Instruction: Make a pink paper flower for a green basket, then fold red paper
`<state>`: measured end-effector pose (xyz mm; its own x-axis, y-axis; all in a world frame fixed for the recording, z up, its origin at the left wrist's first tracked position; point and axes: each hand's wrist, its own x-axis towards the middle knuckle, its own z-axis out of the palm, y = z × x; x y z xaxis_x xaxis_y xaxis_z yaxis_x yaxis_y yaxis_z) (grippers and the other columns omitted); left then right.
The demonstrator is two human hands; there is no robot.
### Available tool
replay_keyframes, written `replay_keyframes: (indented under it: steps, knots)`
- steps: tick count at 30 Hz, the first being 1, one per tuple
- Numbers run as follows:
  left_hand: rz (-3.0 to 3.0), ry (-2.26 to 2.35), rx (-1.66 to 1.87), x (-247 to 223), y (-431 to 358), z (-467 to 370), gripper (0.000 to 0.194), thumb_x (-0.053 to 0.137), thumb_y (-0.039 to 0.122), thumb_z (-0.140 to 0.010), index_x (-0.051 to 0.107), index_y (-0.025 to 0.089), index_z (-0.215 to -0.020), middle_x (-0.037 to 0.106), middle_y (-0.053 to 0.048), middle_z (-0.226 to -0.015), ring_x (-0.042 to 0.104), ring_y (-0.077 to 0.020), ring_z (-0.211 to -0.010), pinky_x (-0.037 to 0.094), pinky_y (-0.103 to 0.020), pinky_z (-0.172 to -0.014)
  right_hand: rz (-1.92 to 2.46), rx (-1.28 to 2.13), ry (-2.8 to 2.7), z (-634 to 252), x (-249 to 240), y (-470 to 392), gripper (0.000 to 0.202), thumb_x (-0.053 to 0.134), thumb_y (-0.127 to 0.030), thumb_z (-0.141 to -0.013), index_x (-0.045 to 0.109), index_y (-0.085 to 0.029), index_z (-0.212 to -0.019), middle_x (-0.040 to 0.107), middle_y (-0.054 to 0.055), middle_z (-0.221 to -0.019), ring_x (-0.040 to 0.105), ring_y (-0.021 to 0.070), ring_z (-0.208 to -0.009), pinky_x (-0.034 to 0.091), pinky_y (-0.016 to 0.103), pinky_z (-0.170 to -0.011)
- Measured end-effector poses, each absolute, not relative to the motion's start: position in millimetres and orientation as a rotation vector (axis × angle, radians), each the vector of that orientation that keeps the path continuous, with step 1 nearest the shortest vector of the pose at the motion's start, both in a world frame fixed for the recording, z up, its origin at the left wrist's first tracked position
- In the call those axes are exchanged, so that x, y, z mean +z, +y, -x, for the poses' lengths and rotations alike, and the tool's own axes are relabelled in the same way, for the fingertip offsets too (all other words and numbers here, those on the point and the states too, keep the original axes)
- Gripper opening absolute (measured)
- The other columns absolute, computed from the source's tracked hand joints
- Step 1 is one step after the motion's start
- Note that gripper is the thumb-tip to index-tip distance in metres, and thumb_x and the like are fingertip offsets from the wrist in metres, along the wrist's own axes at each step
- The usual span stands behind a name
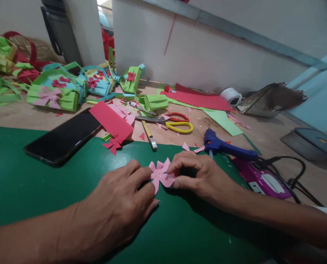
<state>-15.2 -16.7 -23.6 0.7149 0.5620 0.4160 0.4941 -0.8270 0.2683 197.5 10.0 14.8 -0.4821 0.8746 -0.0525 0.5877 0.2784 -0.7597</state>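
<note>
Head view: pink paper flower [160, 175] on green sheet [42, 190] over worktop [262, 135], pinched at right edge by right hand [199, 176] fingers [177, 169]. Left hand [122, 205] fingers pressed flat on left petals. Phone [62, 137], scissors [169, 123], glue gun [226, 146] behind.

Open green mat [42, 190] leftward; phone [62, 137] behind, glue gun [226, 146] close on the right.
</note>
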Motion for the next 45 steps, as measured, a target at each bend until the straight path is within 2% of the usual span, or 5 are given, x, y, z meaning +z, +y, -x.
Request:
replay_keyframes:
  steps: [21,26,33,39,45]
  knots:
    - [-2.832,0.862,0.764,-23.8,-15.9,14.0,0.017,0.048,0.017,-0.091,0.058,0.016,-0.077,0.059,-0.006,-0.079,0.044,-0.0212,-0.070,0.037,-0.035,-0.058,1.537,0.841,-2.571,-178.2,20.7,17.0,0.021,0.060,-0.009,-0.078,0.064,-0.019,-0.061,0.062,-0.002,-0.064,0.055,0.0154,-0.071,0.037,0.032,-0.074]
    - [-2.847,0.860,0.774,-24.5,-15.3,13.9,0.019,0.047,0.018,-0.092,0.058,0.016,-0.076,0.060,-0.007,-0.080,0.046,-0.0208,-0.071,0.039,-0.035,-0.060,1.552,0.714,-2.666,-174.4,23.2,19.1,0.024,0.058,-0.012,-0.080,0.060,-0.019,-0.057,0.060,-0.002,-0.063,0.054,0.0166,-0.074,0.032,0.038,-0.086]
    - [-2.846,0.846,0.798,-26.9,-14.5,14.1,0.018,0.047,0.018,-0.092,0.059,0.016,-0.078,0.062,-0.008,-0.084,0.049,-0.0214,-0.074,0.044,-0.037,-0.064,1.566,0.514,-2.808,-169.9,23.8,20.9,0.029,0.052,-0.016,-0.083,0.045,-0.017,-0.054,0.051,-0.002,-0.057,0.045,0.0136,-0.061,0.032,0.033,-0.070]
    - [-2.832,0.847,0.796,-27.2,-15.7,14.9,0.017,0.048,0.017,-0.092,0.059,0.016,-0.080,0.062,-0.008,-0.084,0.049,-0.0221,-0.076,0.044,-0.037,-0.064,1.699,0.485,-2.827,-164.5,27.3,21.1,0.030,0.053,-0.015,-0.081,0.046,-0.017,-0.052,0.054,-0.001,-0.058,0.047,0.0146,-0.064,0.031,0.035,-0.075]
    - [-2.852,0.842,0.798,-26.9,-15.2,14.4,0.018,0.046,0.018,-0.092,0.060,0.016,-0.081,0.063,-0.009,-0.085,0.050,-0.0218,-0.076,0.044,-0.037,-0.064,1.720,0.516,-2.849,-159.7,33.5,25.5,0.029,0.054,-0.014,-0.078,0.046,-0.017,-0.050,0.052,-0.001,-0.053,0.041,0.0115,-0.053,0.024,0.030,-0.054]
